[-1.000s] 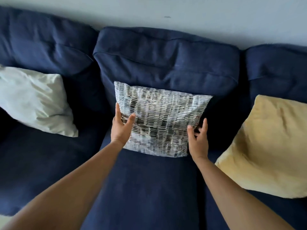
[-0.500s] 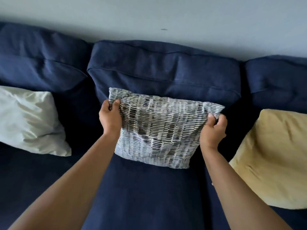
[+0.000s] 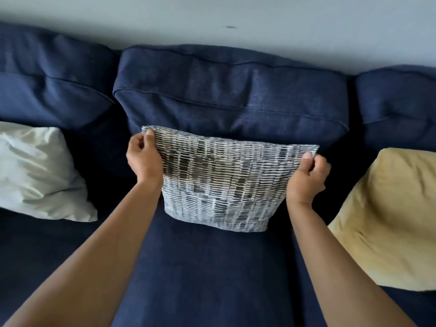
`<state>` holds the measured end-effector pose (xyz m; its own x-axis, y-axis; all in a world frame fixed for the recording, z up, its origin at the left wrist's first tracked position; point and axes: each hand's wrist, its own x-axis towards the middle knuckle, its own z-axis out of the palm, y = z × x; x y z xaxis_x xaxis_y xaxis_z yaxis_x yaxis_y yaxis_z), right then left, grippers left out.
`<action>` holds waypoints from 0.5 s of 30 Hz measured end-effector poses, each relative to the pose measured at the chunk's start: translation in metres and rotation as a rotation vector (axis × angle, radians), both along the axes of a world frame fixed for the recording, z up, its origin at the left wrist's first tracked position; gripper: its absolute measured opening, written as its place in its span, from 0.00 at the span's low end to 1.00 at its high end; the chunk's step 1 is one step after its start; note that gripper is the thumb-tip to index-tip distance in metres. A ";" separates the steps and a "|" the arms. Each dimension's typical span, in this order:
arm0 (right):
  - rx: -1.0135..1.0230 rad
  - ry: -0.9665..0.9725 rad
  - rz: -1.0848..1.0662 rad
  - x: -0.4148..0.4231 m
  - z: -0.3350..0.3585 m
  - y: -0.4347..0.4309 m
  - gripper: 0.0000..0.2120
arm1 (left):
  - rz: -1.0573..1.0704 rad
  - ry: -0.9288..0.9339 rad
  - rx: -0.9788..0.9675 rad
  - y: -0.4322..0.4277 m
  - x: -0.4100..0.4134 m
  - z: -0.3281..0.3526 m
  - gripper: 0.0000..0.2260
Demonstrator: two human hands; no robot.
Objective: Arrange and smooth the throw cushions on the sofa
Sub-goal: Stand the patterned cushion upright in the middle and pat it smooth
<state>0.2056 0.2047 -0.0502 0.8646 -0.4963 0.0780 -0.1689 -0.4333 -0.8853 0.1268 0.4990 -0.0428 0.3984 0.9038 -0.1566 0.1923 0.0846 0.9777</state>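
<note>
Navy sofa: my left hand and right hand pinch the patterned cushion at ten and two o'clock, tugging it smooth; next, settle it upright.

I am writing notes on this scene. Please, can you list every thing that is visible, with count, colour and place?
Patterned cushion: one, grey and white, middle seat, against the backrest.
White cushion: one, left seat.
Yellow cushion: one, right seat.
Sofa: one, dark blue, three back cushions.
Wall: pale grey, behind the sofa.
Left hand: pinching the patterned cushion's upper left corner.
Right hand: pinching its upper right corner.
</note>
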 end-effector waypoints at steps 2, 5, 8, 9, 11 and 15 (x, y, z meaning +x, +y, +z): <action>-0.013 -0.059 -0.038 0.011 0.005 -0.005 0.14 | 0.040 -0.033 0.026 0.002 0.004 0.008 0.10; -0.028 -0.047 -0.035 0.020 0.006 -0.004 0.13 | 0.077 -0.058 0.062 0.000 0.004 0.009 0.10; -0.080 0.040 -0.038 0.017 -0.004 -0.004 0.12 | 0.052 -0.007 0.040 -0.005 -0.002 -0.004 0.10; -0.083 0.065 -0.041 0.015 -0.007 -0.005 0.12 | 0.040 0.018 0.028 -0.006 -0.004 -0.009 0.10; -0.079 0.090 -0.044 0.011 -0.009 -0.006 0.12 | 0.032 0.071 0.044 -0.007 -0.004 -0.012 0.10; -0.101 -0.070 -0.043 -0.001 0.002 0.003 0.15 | 0.044 0.139 0.261 -0.017 -0.006 -0.005 0.16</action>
<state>0.2044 0.2075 -0.0485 0.8334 -0.5194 0.1888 -0.1289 -0.5149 -0.8475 0.1204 0.4816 -0.0473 0.3490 0.9365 0.0334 0.3278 -0.1553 0.9319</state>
